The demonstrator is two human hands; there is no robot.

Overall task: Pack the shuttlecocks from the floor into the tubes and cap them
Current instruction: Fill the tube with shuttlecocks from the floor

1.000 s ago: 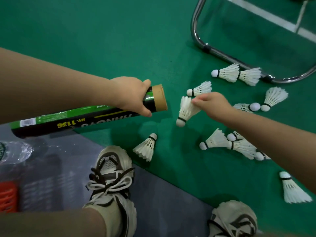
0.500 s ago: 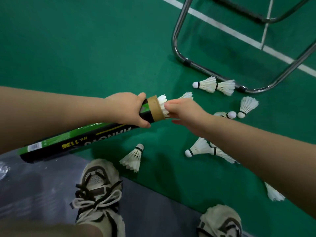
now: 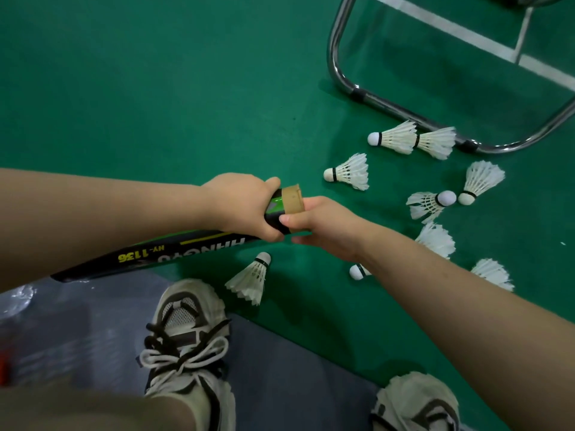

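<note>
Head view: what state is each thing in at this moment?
Black-and-green cardboard shuttlecock tube: held slanted, mouth covered.
Left hand: grips the tube near its mouth.
Right hand: cupped over the tube's mouth, contents hidden.
White feather shuttlecocks: lying loose on the green floor.
Nested pair of shuttlecocks: one stuck into the other.

Chrome tube frame (image 3: 332, 54), white court line (image 3: 451, 28), laced sneaker (image 3: 186, 331), grey mat (image 3: 280, 368).

Green court floor (image 3: 155, 88), chrome chair frame (image 3: 334, 57).
</note>
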